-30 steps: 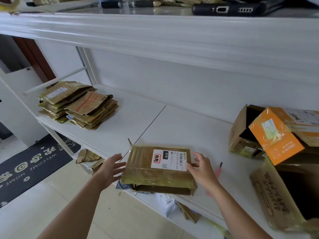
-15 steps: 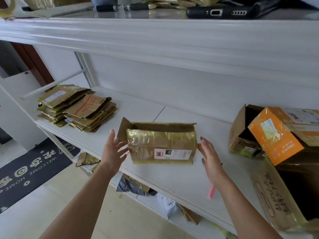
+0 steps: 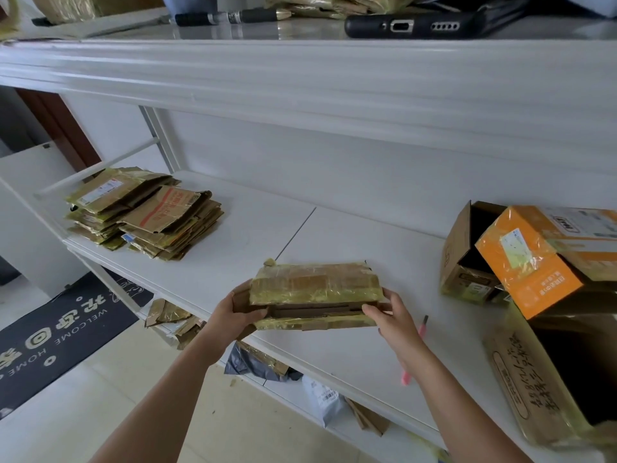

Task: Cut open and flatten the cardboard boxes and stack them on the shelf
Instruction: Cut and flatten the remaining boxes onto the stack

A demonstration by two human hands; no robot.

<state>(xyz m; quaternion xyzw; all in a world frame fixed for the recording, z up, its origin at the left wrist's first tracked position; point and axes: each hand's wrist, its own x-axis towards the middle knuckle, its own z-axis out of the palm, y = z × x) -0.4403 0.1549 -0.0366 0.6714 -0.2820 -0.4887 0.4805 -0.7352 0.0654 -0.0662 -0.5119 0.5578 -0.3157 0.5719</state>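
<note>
A small brown cardboard box (image 3: 314,289) wrapped in yellowish tape is held just above the front of the white shelf (image 3: 350,235). Its open end faces me. My left hand (image 3: 238,314) grips its left end, fingers curled under the flap. My right hand (image 3: 389,317) holds its right end, thumb on the lower edge. A pile of flattened boxes (image 3: 147,212) lies at the shelf's far left. A pink-handled cutter (image 3: 415,349) lies on the shelf, partly hidden behind my right forearm.
At the right stand an open brown box (image 3: 467,259), an orange box (image 3: 534,259) leaning on it, and a large open carton (image 3: 554,372). A phone (image 3: 414,26) and pen (image 3: 230,17) lie on the top ledge. Scraps and bags sit on a lower shelf.
The box stood upright on the shelf between my open hands half a second ago. Now both hands hold it and it is tipped over, its label out of sight.
</note>
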